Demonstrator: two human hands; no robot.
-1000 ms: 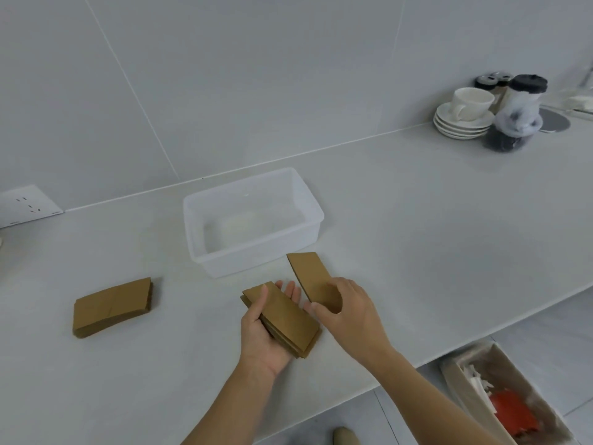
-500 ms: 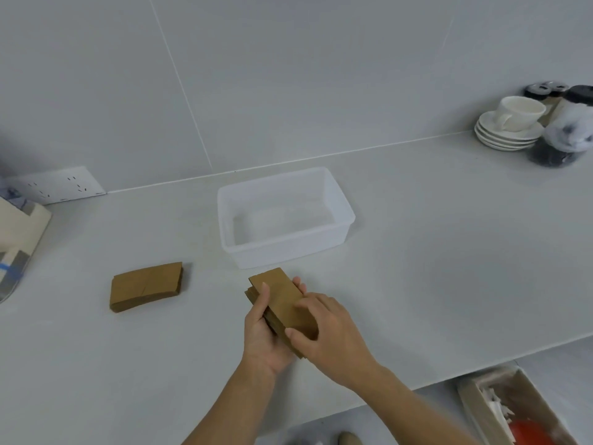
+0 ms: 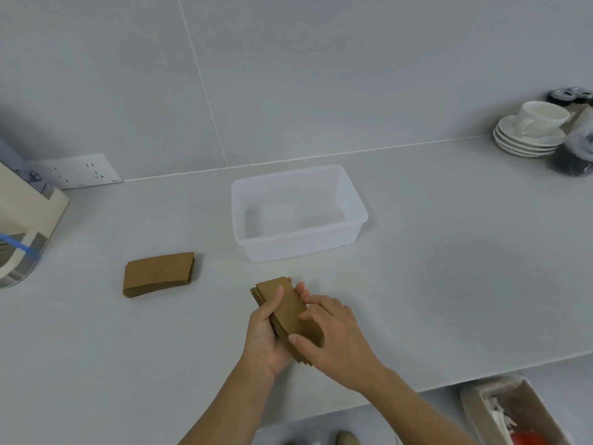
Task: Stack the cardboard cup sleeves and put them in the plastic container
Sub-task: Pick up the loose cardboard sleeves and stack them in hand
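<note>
Nearest the camera, both forearms reach in from the bottom edge over the pale table [image 3: 449, 284]. The left hand [image 3: 264, 338] cups a stack of brown cardboard cup sleeves [image 3: 285, 311] from below and from its left side, thumb laid along the top face and fingertips showing past the far right edge. The right hand [image 3: 333, 335] closes on the same stack from the right, thumb pressed at the near end and fingers curled over the top sleeve. The stack lies flat and angled, its far end pointing up and to the left, the edges of the lower sleeves slightly fanned out on the left side.

To the left, well apart from the hands, a second pile of sleeves [image 3: 158, 273] lies flat on the table, untouched.

Beyond the hands stands the clear plastic container [image 3: 351, 200], open-topped with nothing inside it, its long side roughly parallel to the wall.

Farther back, at the left edge, a cream-coloured appliance [image 3: 30, 216] sits before a wall socket [image 3: 75, 171]. At the far right, a white cup [image 3: 542, 118] rests on a stack of saucers [image 3: 526, 142], with dark-lidded jars just beside them.
</note>
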